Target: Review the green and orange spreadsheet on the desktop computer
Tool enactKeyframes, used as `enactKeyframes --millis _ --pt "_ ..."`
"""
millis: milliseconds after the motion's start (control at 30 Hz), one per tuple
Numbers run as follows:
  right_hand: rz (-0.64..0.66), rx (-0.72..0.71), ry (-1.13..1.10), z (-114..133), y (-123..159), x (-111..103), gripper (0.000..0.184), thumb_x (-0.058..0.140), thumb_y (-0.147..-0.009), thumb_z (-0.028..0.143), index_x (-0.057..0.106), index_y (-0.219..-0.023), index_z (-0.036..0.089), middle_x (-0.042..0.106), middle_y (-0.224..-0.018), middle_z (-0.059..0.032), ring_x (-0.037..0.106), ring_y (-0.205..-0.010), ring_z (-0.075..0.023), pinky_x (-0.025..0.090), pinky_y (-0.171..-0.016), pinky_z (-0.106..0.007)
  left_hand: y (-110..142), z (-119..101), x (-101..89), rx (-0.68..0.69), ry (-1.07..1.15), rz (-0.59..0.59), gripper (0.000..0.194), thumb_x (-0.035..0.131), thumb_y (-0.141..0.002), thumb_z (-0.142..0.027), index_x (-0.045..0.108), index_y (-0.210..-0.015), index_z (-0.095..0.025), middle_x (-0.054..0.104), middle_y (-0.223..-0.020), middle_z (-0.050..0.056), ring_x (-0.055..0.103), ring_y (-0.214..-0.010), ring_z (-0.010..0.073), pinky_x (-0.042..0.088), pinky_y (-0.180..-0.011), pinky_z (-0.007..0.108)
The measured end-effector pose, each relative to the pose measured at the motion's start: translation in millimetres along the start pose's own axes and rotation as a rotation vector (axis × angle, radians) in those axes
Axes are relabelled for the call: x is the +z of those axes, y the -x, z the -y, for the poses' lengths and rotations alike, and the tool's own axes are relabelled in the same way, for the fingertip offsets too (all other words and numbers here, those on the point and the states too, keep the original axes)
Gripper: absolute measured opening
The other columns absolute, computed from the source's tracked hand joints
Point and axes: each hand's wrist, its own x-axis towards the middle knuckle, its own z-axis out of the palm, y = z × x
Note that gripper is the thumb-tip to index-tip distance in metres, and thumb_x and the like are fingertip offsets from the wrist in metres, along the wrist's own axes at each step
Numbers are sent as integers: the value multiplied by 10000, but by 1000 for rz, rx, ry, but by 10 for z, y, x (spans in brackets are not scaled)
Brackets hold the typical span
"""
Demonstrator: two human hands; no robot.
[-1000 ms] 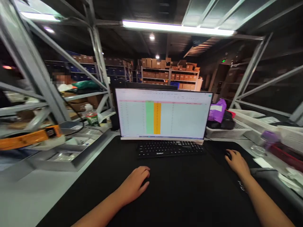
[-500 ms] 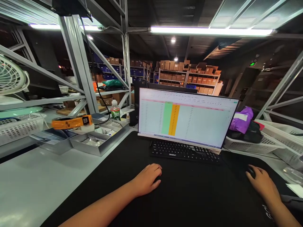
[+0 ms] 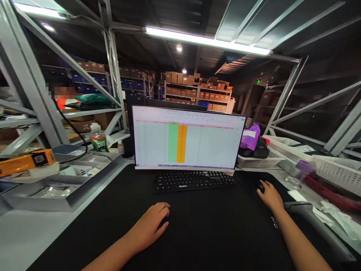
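Observation:
My left hand [image 3: 156, 221] rests on the black desk mat [image 3: 197, 226] below the keyboard, holding nothing, its fingers loosely bent and the thumb apart. To the right, my right hand [image 3: 271, 196] is closed over a dark computer mouse [image 3: 262, 186], which it mostly covers. The black keyboard [image 3: 194, 181] lies untouched under the front edge of a monitor [image 3: 214, 146]. On its lit screen is a spreadsheet with one green and one orange column; the text is too small to read.
At left, a grey divided tray [image 3: 67, 203] holds small packets, with a green-labelled bottle [image 3: 98, 139] behind it. White baskets [image 3: 335, 169] stand at right, one bearing a purple package [image 3: 250, 137]. A grey device [image 3: 318, 229] lies by my right forearm. Boxes fill far shelves.
My view has turned to the right, so the monitor, keyboard and both hands appear farther left. More of the right-hand baskets shows. Both hands keep nearly the same pose.

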Motion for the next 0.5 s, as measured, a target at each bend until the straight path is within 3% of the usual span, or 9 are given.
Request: enactKeyframes --millis 167,333,500 --pt "-31 25 -19 57 70 -101 569 472 -918 413 462 -1421 146 417 -1420 -78 523 -1174 -242 445 -1007 -360 0 58 46 1 -9 -2 148 430 -958 -272 522 -1052 -205 470 -1327 44 448 -1246 196 387 -1062 421" --pt "-4 16 17 8 42 -16 579 471 -939 413 459 -1477 200 340 -1497 -69 460 -1282 -251 400 -1071 -351 -6 82 66 -12 -24 23 144 429 -948 -265 519 -1044 -206 461 -1333 40 417 -1285 189 370 -1084 422" --pt "-32 -5 -14 -39 -2 65 613 475 -927 421 431 -1492 188 377 -1461 -84 486 -1245 -259 420 -1052 -375 -6 72 61 -7 -21 14 154 425 -951 -264 523 -1056 -208 462 -1331 40 421 -1276 186 374 -1080 418"
